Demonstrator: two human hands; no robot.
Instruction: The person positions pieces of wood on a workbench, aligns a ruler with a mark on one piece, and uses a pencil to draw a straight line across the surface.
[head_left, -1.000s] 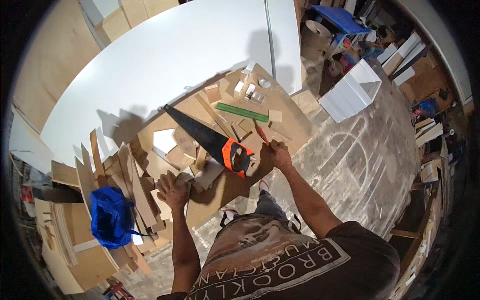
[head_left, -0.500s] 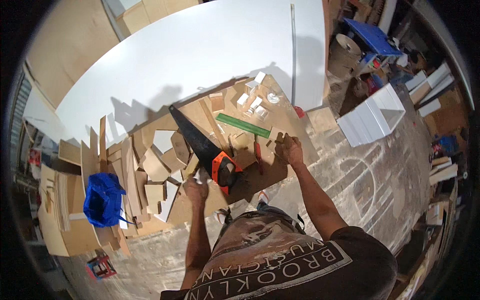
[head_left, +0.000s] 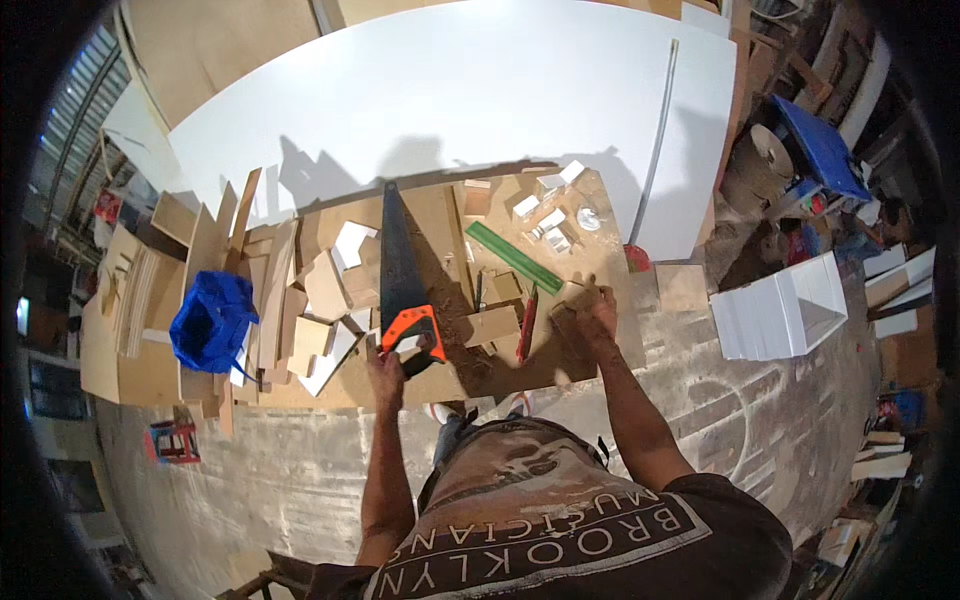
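Handsaw (head_left: 400, 262) on worktop (head_left: 608, 245), L of ctr, blade pointing away. Behind: lg white panel (head_left: 450, 85). Worktop carries wood scraps (head_left: 326, 285). Dark shirt (head_left: 745, 530): pale block lettering, partly framed, upside down from this view. Saw: dark blade, orange/black handle, any markings too sm to read. Green strip (head_left: 513, 258) to its R. L hand (head_left: 387, 378): fingers curled onto handle's L side. R hand (head_left: 602, 315): fingers bent at sm wood block (head_left: 571, 297); can't tell if gripped.

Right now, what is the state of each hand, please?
Left hand: at the saw's handle; grip unclear.
Right hand: at a small wood block; grip unclear.
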